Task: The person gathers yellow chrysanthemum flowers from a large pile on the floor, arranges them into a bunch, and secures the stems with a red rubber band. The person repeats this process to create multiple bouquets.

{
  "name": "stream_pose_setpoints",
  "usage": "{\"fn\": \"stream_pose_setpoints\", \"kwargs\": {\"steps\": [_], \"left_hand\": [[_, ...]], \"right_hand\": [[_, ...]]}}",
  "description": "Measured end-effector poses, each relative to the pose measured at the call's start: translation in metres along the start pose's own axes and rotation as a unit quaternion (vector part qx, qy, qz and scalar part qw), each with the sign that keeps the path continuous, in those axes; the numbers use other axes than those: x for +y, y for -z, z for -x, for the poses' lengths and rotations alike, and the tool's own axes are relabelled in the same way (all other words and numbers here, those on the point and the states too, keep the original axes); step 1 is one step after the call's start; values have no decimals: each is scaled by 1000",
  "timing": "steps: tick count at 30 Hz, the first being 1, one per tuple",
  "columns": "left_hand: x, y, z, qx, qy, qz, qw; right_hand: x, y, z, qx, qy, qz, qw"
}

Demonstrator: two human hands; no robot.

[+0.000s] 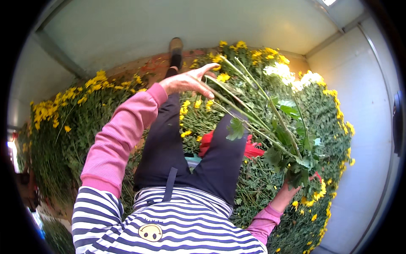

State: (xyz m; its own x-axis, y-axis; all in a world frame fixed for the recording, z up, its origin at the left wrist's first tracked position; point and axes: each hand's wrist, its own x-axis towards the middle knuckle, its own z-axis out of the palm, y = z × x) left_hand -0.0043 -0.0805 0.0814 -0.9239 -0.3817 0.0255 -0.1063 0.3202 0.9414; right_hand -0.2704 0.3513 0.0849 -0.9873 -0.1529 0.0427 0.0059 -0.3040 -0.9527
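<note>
A bunch of chrysanthemum stems [275,111] with green leaves slants across the right side in front of me, its bare stem ends toward the upper left. My right hand [292,184] is closed around the leafy part, close to yellow blooms [318,194]; leaves cover most of its fingers. At the other end, my left hand [192,81] has thumb and fingers spread apart beside the bare stem ends. Some stems reach into the gap between its thumb and fingers, without a visible grip.
Heaped yellow chrysanthemums [63,101] lie at the left, and another large heap [334,139] curves round the right. White blooms [292,77] catch bright light at the far right. Something red [253,149] shows beside my right leg. Pale wall panels [186,21] enclose the far and right sides.
</note>
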Motion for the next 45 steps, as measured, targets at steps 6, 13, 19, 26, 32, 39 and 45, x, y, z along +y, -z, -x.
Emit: {"fn": "stream_pose_setpoints", "kwargs": {"steps": [6, 13, 19, 26, 32, 39, 45], "left_hand": [[-25, -67, -40, 122, 68, 566, 812], [-3, -103, -57, 117, 114, 429, 889], [-22, -33, -92, 443, 66, 423, 788], [-3, -142, -128, 133, -84, -140, 978], [70, -315, -175, -165, -125, 255, 944], [1, -226, -250, 23, 120, 431, 894], [75, -285, -180, -52, -87, -142, 985]], "right_hand": [[16, 56, -35, -212, -123, -324, 914], [17, 55, -42, 26, -116, -149, 982], [39, 70, -43, 59, -72, -182, 979], [31, 103, -31, 99, -47, -202, 973], [11, 103, -4, 195, -60, -240, 949], [-46, 163, 27, 190, 81, -224, 952], [-77, 218, 69, 256, 94, -265, 925]]}}
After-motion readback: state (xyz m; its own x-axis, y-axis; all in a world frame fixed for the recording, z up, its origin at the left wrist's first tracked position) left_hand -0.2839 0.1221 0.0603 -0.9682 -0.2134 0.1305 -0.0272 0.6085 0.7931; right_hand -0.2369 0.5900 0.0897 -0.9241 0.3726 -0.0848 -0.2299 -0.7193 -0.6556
